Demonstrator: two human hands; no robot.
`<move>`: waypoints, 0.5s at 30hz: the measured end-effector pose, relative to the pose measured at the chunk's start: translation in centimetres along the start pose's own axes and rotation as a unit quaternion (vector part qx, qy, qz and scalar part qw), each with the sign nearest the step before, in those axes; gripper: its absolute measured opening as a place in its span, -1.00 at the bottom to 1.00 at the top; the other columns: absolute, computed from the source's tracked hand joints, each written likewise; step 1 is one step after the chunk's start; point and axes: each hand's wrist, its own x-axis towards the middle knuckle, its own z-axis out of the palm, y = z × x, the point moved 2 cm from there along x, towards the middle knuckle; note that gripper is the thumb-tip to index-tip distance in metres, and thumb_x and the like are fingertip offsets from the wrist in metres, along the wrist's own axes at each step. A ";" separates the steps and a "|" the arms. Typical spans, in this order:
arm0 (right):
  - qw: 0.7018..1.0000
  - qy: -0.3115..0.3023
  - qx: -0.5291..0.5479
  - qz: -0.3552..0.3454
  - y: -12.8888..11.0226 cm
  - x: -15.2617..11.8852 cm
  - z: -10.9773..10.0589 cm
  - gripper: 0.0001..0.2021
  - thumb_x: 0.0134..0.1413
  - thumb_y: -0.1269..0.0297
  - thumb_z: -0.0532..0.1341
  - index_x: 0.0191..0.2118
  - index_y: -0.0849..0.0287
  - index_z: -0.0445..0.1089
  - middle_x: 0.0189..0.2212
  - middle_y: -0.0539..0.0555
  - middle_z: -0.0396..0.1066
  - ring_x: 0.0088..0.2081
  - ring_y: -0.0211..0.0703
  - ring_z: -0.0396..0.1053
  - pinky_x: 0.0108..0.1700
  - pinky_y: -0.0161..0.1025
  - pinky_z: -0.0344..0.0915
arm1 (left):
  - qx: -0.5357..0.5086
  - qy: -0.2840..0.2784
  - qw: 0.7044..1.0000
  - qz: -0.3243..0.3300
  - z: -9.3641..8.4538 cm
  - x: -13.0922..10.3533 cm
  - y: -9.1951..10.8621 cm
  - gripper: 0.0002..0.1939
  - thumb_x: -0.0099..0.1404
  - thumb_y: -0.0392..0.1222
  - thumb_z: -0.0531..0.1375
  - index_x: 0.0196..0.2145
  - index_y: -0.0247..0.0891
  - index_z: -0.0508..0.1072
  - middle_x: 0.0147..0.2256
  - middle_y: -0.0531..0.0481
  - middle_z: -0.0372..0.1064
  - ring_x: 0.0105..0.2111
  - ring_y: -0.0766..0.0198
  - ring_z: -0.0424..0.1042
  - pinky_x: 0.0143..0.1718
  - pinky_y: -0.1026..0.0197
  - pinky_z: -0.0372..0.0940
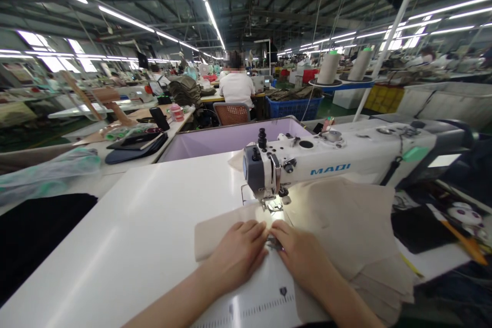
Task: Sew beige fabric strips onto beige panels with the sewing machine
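A beige fabric piece (pixel 209 236) with rounded corners lies flat on the white sewing table, its right end by the lit needle area of a white sewing machine (pixel 369 151). My left hand (pixel 240 251) rests over this piece, fingers together and bent, gripping its near edge just in front of the presser foot (pixel 273 207). Close beside it, my right hand (pixel 298 253) pinches at the same spot, thumb and forefinger bent together. The fingertips nearly meet and partly hide the fabric there. To the right, several loose beige panels (pixel 342 225) lie piled under the machine arm.
A ruler scale (pixel 249 311) runs along the table's near edge. Behind the table stands a lilac-lined bin (pixel 230 138). Thread cones (pixel 329 67) stand at the right, and black cloth (pixel 38 236) lies at the left. A person in white (pixel 236 89) sits ahead.
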 end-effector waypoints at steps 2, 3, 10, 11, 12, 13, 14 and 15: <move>1.000 0.003 -0.006 0.000 0.0 0.7 -0.4 -0.70 0.19 0.55 0.12 -0.07 0.10 0.47 -0.08 0.00 0.51 -0.14 -0.12 0.52 -0.21 -0.28 0.32 | 0.001 0.002 1.000 -0.003 -0.1 0.5 -0.8 -0.70 0.47 -0.20 0.07 0.11 -0.24 0.36 0.10 -0.18 0.40 0.05 -0.03 0.39 0.03 -0.08 0.34; 1.000 0.003 -0.010 0.002 0.0 1.1 -0.6 -0.71 0.19 0.54 0.12 -0.09 0.10 0.47 -0.08 0.00 0.51 -0.15 -0.12 0.52 -0.21 -0.27 0.31 | 0.001 0.003 1.000 -0.003 -0.1 0.7 -1.2 -0.72 0.48 -0.19 0.06 0.08 -0.24 0.38 0.07 -0.17 0.42 0.04 -0.02 0.40 0.02 -0.06 0.34; 1.000 0.000 -0.019 0.002 0.2 2.8 -1.2 -0.72 0.16 0.54 0.14 -0.11 0.11 0.48 -0.06 0.02 0.52 -0.12 -0.10 0.51 -0.16 -0.27 0.30 | 0.019 0.029 0.999 0.003 -0.2 2.4 -3.9 -0.75 0.47 -0.19 0.05 0.02 -0.21 0.42 0.01 -0.14 0.43 0.02 0.04 0.40 0.01 0.02 0.31; 1.000 0.000 -0.019 0.002 0.2 2.8 -1.2 -0.72 0.16 0.53 0.14 -0.11 0.11 0.48 -0.05 0.02 0.52 -0.12 -0.09 0.51 -0.16 -0.27 0.30 | 0.022 0.029 0.999 0.004 -0.3 2.6 -4.2 -0.74 0.47 -0.20 0.06 0.04 -0.22 0.41 0.02 -0.14 0.43 0.01 0.04 0.40 0.01 0.02 0.31; 1.000 0.000 -0.020 0.001 0.3 2.7 -1.2 -0.73 0.16 0.52 0.14 -0.11 0.12 0.49 -0.05 0.02 0.52 -0.12 -0.09 0.51 -0.16 -0.27 0.30 | 0.023 0.028 0.999 0.006 -0.4 2.8 -4.5 -0.74 0.46 -0.21 0.06 0.05 -0.23 0.41 0.01 -0.14 0.44 0.01 0.04 0.40 0.01 0.03 0.31; 1.000 0.000 -0.020 0.001 0.4 2.6 -1.1 -0.73 0.16 0.52 0.14 -0.11 0.12 0.49 -0.05 0.02 0.51 -0.12 -0.09 0.51 -0.17 -0.27 0.31 | 0.024 0.027 0.999 0.007 -0.4 2.9 -4.8 -0.73 0.46 -0.21 0.06 0.05 -0.23 0.40 0.00 -0.13 0.44 -0.01 0.05 0.41 0.00 0.03 0.31; 1.000 0.001 -0.018 0.000 0.4 2.4 -1.0 -0.73 0.16 0.52 0.14 -0.11 0.11 0.49 -0.05 0.01 0.52 -0.12 -0.09 0.51 -0.18 -0.27 0.31 | 0.023 0.027 0.999 0.007 -0.5 3.0 -4.9 -0.73 0.46 -0.22 0.06 0.06 -0.23 0.40 -0.02 -0.12 0.45 -0.02 0.06 0.41 -0.01 0.04 0.31; 1.000 0.002 -0.015 0.001 0.4 2.1 -0.9 -0.73 0.17 0.51 0.14 -0.11 0.10 0.49 -0.05 0.00 0.52 -0.13 -0.09 0.52 -0.18 -0.27 0.31 | 0.022 0.026 0.999 0.008 -0.6 3.0 -5.0 -0.74 0.46 -0.23 0.06 0.05 -0.22 0.40 -0.02 -0.12 0.45 -0.02 0.06 0.41 0.00 0.04 0.31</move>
